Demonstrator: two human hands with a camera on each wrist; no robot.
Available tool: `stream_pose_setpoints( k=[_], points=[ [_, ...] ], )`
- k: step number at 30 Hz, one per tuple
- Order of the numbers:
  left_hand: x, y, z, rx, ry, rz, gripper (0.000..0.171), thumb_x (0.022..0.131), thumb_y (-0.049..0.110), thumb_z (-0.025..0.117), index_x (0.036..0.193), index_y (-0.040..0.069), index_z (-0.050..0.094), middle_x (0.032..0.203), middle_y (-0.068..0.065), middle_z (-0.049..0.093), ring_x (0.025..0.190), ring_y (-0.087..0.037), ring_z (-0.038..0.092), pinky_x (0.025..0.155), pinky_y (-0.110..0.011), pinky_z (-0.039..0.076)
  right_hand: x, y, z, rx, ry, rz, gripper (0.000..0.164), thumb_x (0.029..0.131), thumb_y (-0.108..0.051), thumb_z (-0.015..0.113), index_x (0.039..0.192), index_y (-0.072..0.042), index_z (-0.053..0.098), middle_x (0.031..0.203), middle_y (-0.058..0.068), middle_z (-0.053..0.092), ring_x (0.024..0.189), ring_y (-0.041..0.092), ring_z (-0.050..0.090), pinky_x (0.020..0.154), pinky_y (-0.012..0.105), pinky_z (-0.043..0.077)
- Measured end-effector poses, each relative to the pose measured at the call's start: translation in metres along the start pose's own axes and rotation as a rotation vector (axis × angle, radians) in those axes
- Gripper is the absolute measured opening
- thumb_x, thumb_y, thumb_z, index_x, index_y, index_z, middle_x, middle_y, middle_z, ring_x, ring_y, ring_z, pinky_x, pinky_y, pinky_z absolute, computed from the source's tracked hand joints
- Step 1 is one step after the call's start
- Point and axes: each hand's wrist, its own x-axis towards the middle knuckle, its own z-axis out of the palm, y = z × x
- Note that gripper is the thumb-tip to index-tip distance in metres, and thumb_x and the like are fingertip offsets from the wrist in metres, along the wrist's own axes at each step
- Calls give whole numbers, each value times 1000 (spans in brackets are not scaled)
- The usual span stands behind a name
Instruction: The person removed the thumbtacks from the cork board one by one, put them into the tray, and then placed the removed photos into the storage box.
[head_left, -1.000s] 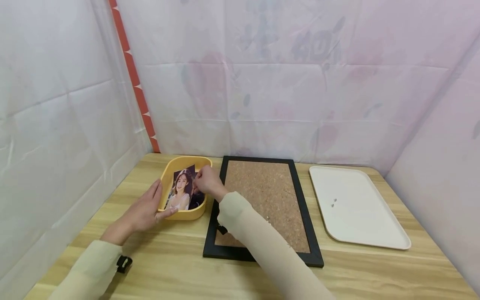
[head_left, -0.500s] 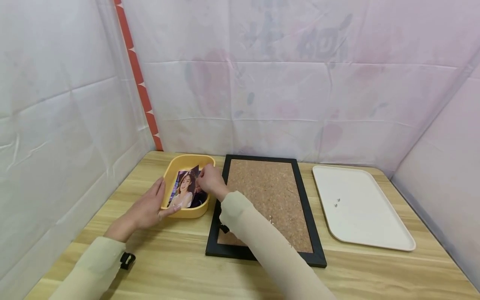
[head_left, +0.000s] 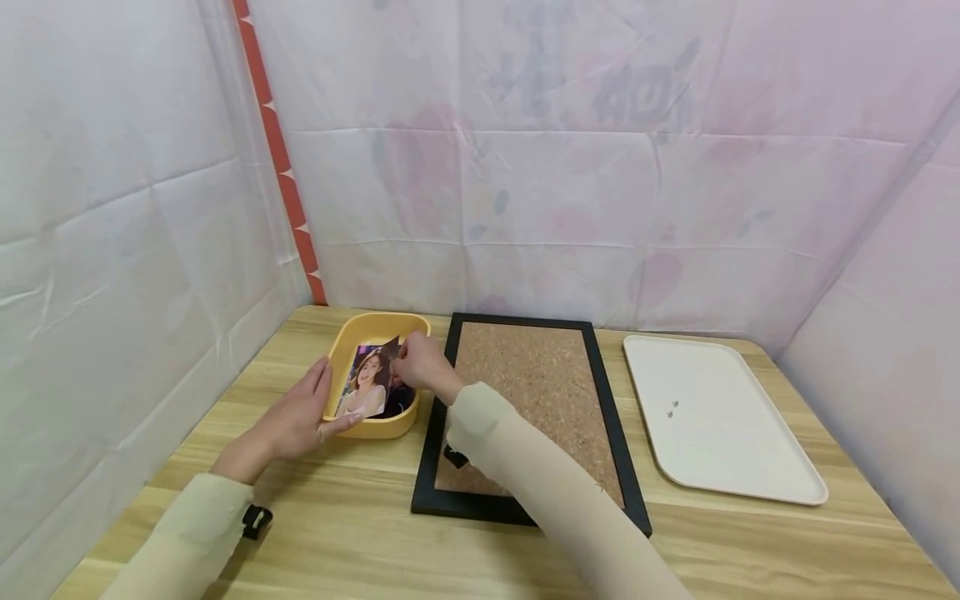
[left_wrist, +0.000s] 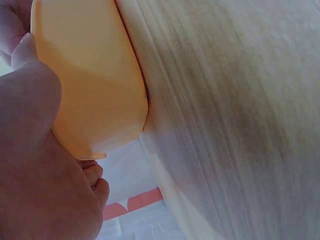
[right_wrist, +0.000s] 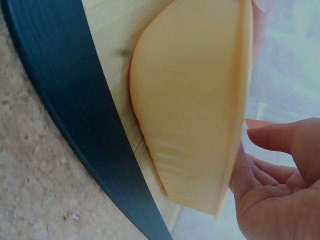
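In the head view a yellow box point(head_left: 381, 428) with rounded corners stands at the table's back left. Inside lie glossy photos; the top photo point(head_left: 367, 387) shows a portrait and is raised at its right side. My left hand point(head_left: 291, 417) holds the box by its left and front sides, thumb at the front rim. The left wrist view has this hand point(left_wrist: 47, 155) against the yellow wall. Over the box's right rim, my right hand point(head_left: 422, 363) pinches the photo's right edge; its fingertips are partly hidden. In the right wrist view the right hand point(right_wrist: 280, 185) is above the rim.
Right of the box lies a cork board point(head_left: 517, 367) with a black frame point(head_left: 613, 417), partly under my right forearm. A white tray point(head_left: 735, 433) on the right holds a couple of tiny metallic pieces point(head_left: 672, 408). Cloth walls point(head_left: 555, 200) enclose the wooden table point(head_left: 337, 533).
The top photo has settled lower and its visible face has narrowed, with its right edge bending up in my right hand. The left hand stays on the box. The head view shifted slightly.
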Motion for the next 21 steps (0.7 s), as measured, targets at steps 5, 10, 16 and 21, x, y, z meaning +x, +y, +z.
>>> stream_pose_setpoints(
  k=[5, 10, 16, 21],
  points=[
    [2, 0, 0, -4, -9, -12, 107, 99, 59, 58, 152, -23, 14, 162, -41, 8, 148, -57, 18, 119, -63, 24, -7, 1, -8, -25, -19, -10, 40, 97, -12, 64, 58, -11, 56, 49, -3, 48, 41, 9, 39, 40, 23, 29],
    [3, 1, 1, 2, -22, -18, 109, 99, 61, 56, 152, -23, 12, 162, -40, 7, 148, -57, 17, 119, -63, 23, -18, 6, -14, -44, -26, -129, 16, 97, -13, 67, 84, -6, 73, 69, -1, 62, 57, 9, 53, 49, 20, 43],
    [4, 2, 2, -5, -29, -23, 109, 99, 61, 57, 151, -24, 13, 161, -41, 6, 147, -58, 16, 119, -63, 22, -36, 9, -24, -84, -74, -286, 10, 99, -12, 66, 99, -5, 73, 87, 2, 68, 74, 11, 58, 62, 20, 49],
    [4, 1, -3, -22, -39, -14, 110, 97, 60, 60, 150, -26, 15, 159, -44, 9, 146, -60, 17, 118, -65, 22, -57, 9, -34, -127, -116, -343, 16, 100, -16, 65, 109, -5, 73, 102, 4, 70, 92, 15, 63, 81, 25, 54]
  ],
)
